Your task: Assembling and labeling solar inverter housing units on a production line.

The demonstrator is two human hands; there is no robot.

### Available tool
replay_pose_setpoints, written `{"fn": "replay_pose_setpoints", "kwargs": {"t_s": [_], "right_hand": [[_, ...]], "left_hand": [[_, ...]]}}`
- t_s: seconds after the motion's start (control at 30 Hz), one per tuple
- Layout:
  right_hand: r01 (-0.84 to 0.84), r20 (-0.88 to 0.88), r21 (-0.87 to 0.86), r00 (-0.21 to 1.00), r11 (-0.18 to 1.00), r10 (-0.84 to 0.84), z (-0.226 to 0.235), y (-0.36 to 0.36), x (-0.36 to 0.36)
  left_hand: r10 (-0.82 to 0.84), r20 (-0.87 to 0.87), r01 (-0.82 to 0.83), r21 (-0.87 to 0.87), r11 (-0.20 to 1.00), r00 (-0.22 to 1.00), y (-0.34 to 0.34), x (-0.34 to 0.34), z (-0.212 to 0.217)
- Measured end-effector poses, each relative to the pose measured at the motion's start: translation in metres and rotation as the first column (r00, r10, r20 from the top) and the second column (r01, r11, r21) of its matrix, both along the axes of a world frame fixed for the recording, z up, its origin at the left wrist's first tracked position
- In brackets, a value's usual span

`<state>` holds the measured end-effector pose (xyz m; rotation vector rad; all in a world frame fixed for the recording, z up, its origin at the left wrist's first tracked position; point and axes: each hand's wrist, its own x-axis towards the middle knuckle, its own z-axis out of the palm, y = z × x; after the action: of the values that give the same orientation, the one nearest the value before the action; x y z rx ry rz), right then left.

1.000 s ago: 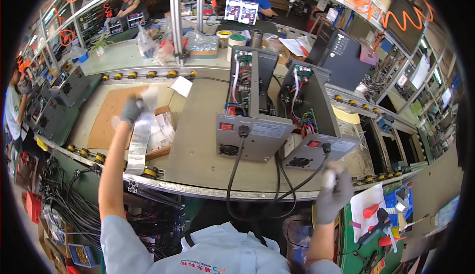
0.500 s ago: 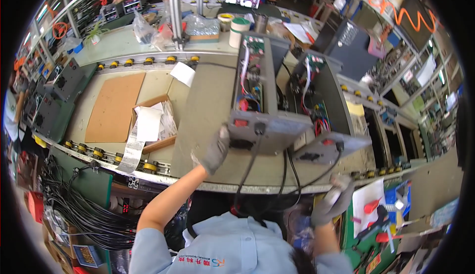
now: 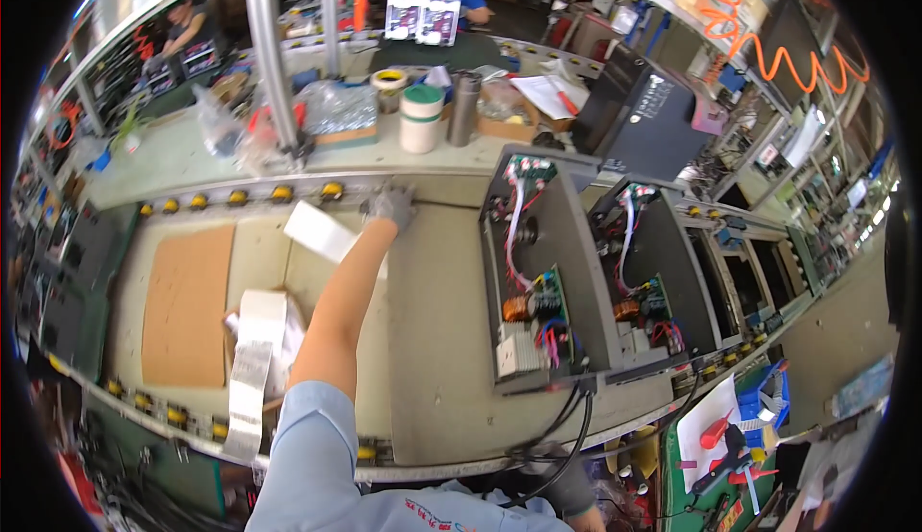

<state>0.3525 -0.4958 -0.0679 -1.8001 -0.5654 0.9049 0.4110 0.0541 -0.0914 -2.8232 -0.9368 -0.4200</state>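
Observation:
Two grey metal cases with open tops stand side by side on the conveyor board: the left case [image 3: 594,292] and the right case [image 3: 687,292]. Green circuit boards, coils and coloured wires show inside both. My left hand [image 3: 390,206], in a grey glove, reaches across to the far rail, at the end of a thin black cable [image 3: 449,205] that runs toward the left case. Its fingers are too small and blurred to show a grip. Low at the near edge, my gloved right hand [image 3: 562,479] is beside the black power cords [image 3: 579,426], its fingers hidden.
Left of the board lie a white paper strip [image 3: 322,232], a cardboard sheet [image 3: 189,302] and a box with label strips [image 3: 252,378]. Beyond the rail stand a white jar with green lid [image 3: 421,119] and a metal flask [image 3: 464,109]. Tools lie on a green surface [image 3: 677,479] at right.
My left hand has gone from the left case's near end to the far rail. My right hand has shifted left, among the cords. The cases, earlier tilted, now sit level, and the view has shifted.

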Motion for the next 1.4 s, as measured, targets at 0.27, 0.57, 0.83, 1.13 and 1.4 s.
{"fn": "replay_pose_setpoints", "kwargs": {"t_s": [0.27, 0.57, 0.83, 1.13, 1.4], "right_hand": [[0.387, -0.085, 0.018, 0.919, 0.922, -0.384, -0.046, 0.104, -0.008], [0.527, 0.064, -0.105, 0.850, 0.844, -0.523, -0.104, 0.115, -0.030], [0.682, 0.235, -0.043, 0.717, 0.730, -0.657, -0.041, 0.090, 0.038], [0.883, 0.473, -0.137, 0.456, 0.449, -0.754, -0.020, 0.021, 0.171], [0.960, 0.599, -0.017, 0.232, 0.278, -0.766, -0.013, -0.025, 0.280]], "left_hand": [[-0.141, -0.112, 0.097, -0.328, 0.940, 0.984, -0.030, 0.001, 0.021], [-0.288, 0.278, 0.387, -0.435, 0.813, 0.916, -0.189, -0.090, -0.017], [-0.398, 0.280, 0.487, -0.487, 0.725, 0.873, -0.239, -0.012, -0.013], [-0.457, 0.383, 0.595, -0.461, 0.659, 0.803, -0.337, 0.133, -0.016], [-0.443, 0.411, 0.599, -0.441, 0.668, 0.796, -0.407, 0.245, -0.027]]}}
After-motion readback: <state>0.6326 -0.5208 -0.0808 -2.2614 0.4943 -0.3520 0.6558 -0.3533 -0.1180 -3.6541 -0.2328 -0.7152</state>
